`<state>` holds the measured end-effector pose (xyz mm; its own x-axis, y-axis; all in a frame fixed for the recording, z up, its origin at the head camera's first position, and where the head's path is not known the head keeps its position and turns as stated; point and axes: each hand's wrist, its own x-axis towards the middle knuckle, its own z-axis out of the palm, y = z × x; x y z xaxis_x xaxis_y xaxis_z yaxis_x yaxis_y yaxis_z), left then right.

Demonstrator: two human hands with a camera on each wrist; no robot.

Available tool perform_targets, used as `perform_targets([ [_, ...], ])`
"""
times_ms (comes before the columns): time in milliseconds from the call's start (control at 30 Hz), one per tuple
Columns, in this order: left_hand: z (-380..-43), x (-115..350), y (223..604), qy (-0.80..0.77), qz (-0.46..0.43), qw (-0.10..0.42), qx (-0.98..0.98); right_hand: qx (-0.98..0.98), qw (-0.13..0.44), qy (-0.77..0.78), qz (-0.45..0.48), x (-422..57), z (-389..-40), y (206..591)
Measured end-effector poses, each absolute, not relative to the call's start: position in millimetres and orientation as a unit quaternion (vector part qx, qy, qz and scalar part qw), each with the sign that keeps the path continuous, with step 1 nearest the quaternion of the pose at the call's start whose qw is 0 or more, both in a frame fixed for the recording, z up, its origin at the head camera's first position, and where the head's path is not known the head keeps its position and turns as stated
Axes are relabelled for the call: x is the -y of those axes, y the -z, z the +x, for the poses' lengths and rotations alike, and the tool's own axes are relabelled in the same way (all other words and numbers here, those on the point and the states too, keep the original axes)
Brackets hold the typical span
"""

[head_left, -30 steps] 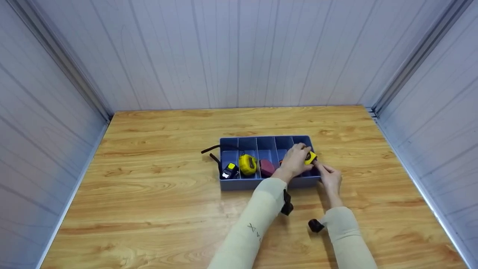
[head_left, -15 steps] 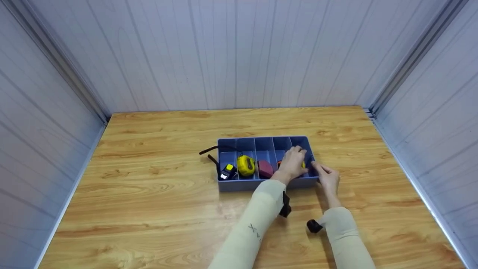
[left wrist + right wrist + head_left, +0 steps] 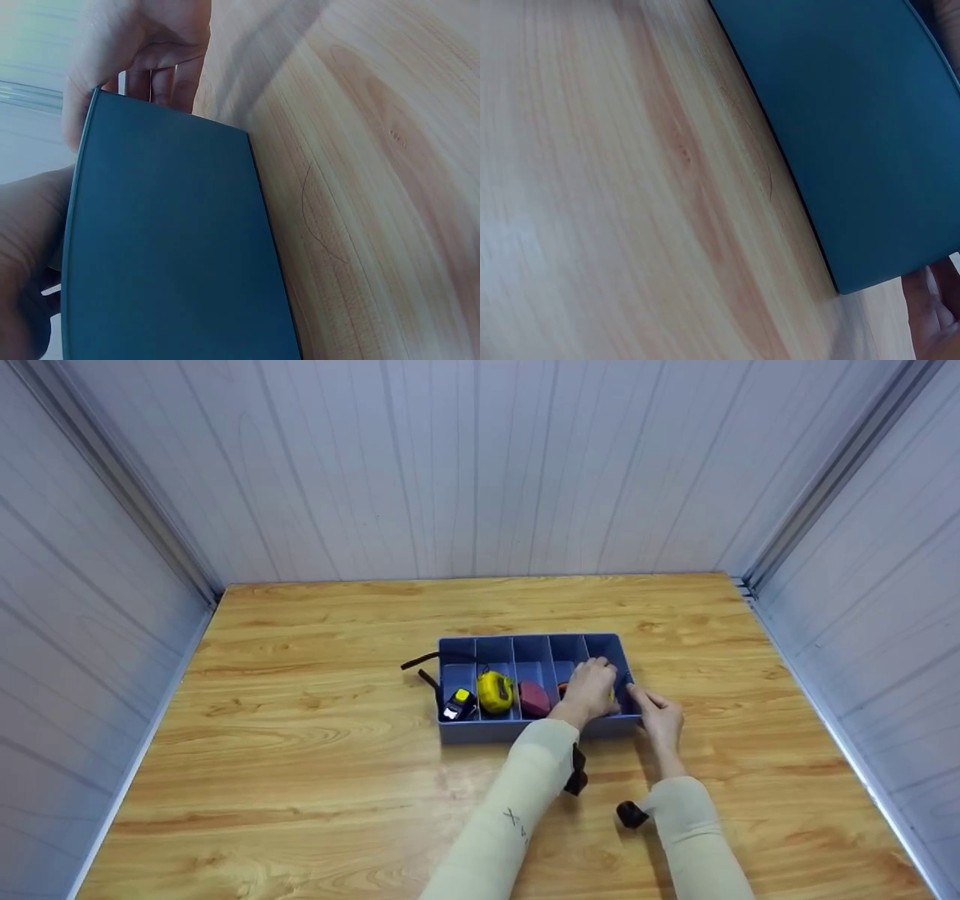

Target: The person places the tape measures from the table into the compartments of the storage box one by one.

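A blue divided box (image 3: 480,733) stands on the wooden table in the head view. My left hand (image 3: 592,690) reaches into its rightmost compartment, fingers curled down over a yellow tape measure (image 3: 611,697), of which only a sliver shows. At the box's right end, my right hand (image 3: 660,720) grips the wall, thumb at the rim and the other fingers outside. In the left wrist view the box's side wall (image 3: 172,240) fills the middle, with my right hand (image 3: 150,37) around its corner.
Other compartments hold a black-and-yellow tape measure (image 3: 459,705) with a black strap (image 3: 427,678), a yellow tape measure (image 3: 495,692) and a dark red rounded thing (image 3: 533,700). An orange bit (image 3: 562,688) peeks out beside my left hand. Pale panels (image 3: 480,472) enclose the table.
My left hand has lowered the yellow tape measure from the box's right rim into the rightmost compartment. My right hand, near the tape measure's end before, now grips the box wall.
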<state>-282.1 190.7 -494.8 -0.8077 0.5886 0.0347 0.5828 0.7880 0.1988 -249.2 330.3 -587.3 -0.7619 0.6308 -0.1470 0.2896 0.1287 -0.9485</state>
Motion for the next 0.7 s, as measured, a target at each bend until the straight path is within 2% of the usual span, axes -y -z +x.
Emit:
perform_targets([
  [200, -280, -189, 494, -0.101, 0.307, 0.022, -0.946, 0.733, 0.122, -0.592, -0.313, -308, -227, 538],
  [700, -280, -185, 493, -0.101, 0.319, 0.017, -0.942, 0.724, 0.097, -0.601, -0.326, -310, -226, 534],
])
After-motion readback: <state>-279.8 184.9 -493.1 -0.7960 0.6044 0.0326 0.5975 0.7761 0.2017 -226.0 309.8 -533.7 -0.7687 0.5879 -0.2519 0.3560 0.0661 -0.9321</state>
